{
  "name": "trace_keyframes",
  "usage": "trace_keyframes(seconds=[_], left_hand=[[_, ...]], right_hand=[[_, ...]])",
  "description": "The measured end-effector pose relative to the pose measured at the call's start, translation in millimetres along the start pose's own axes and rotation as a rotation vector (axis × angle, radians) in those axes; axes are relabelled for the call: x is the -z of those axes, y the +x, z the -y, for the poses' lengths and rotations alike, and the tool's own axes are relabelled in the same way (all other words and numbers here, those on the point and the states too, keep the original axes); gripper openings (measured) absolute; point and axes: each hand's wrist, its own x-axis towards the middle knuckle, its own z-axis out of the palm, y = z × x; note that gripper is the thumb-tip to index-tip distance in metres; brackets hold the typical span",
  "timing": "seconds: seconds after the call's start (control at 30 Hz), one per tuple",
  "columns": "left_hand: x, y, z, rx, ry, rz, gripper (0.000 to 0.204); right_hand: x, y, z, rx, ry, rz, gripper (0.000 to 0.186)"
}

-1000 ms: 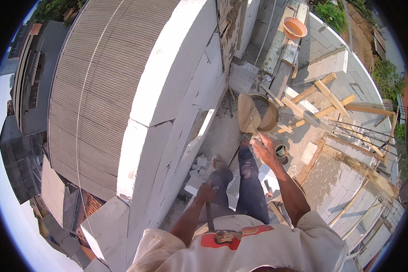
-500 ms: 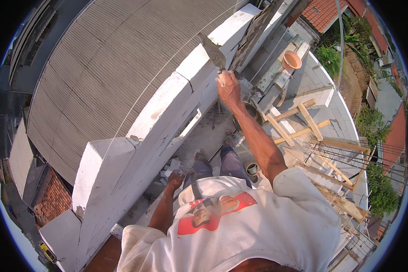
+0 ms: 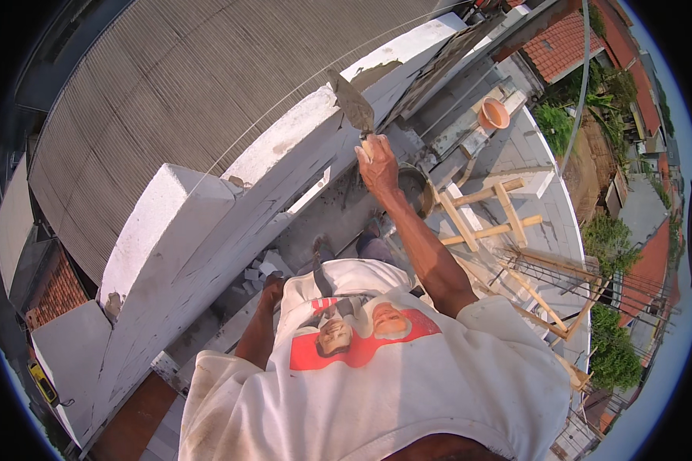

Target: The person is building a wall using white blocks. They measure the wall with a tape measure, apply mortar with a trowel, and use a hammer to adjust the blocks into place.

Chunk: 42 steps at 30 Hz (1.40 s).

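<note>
My right hand (image 3: 380, 165) is closed round the handle of a trowel (image 3: 351, 104). Its mortar-smeared blade points up and left, over the end of a white block wall (image 3: 273, 154). Just beyond the blade, wet grey mortar (image 3: 377, 74) lies on the wall's top. A thin string (image 3: 277, 102) runs along the wall's far side. My left hand (image 3: 272, 287) hangs low beside my body, near broken white block pieces (image 3: 270, 265); its fingers are too dark and small to make out.
A dark round bucket (image 3: 415, 192) stands under my right forearm. An orange bucket (image 3: 494, 114) sits on planks farther right, beyond a wooden frame (image 3: 507, 223). A corrugated roof (image 3: 177, 84) spreads left of the wall. A yellow tape measure (image 3: 43, 383) lies at the lower left.
The view has shifted. My right hand has brought the trowel back a little along the wall, and more mortar shows beyond its blade. My left hand stays low.
</note>
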Motion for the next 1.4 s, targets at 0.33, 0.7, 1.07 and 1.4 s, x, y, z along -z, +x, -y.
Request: trace_keyframes(seconds=[0.33, 0.7, 1.07, 1.4], left_hand=[[2.6, 14.5, -12.5, 0.255, -0.005, -0.067, 0.036], [5.2, -2.8, -9.9, 0.212, 0.068, 0.27, 0.043], [1.7, 31.8, -38.3, 0.066, -0.494, -0.024, 0.031], [-32.0, 173.4, -141.4, 0.764, 0.201, 0.816, 0.119]], right_hand=[[6.6, -101.4, 23.7, 0.311, -0.023, 0.341, 0.038], [-63.1, -87.6, 63.4, 0.399, -0.005, 0.392, 0.037], [20.3, -171.5, -55.6, -0.172, 0.145, 0.708, 0.039], [-44.1, -294.3, -407.1, -0.97, -0.22, 0.522, 0.038]])
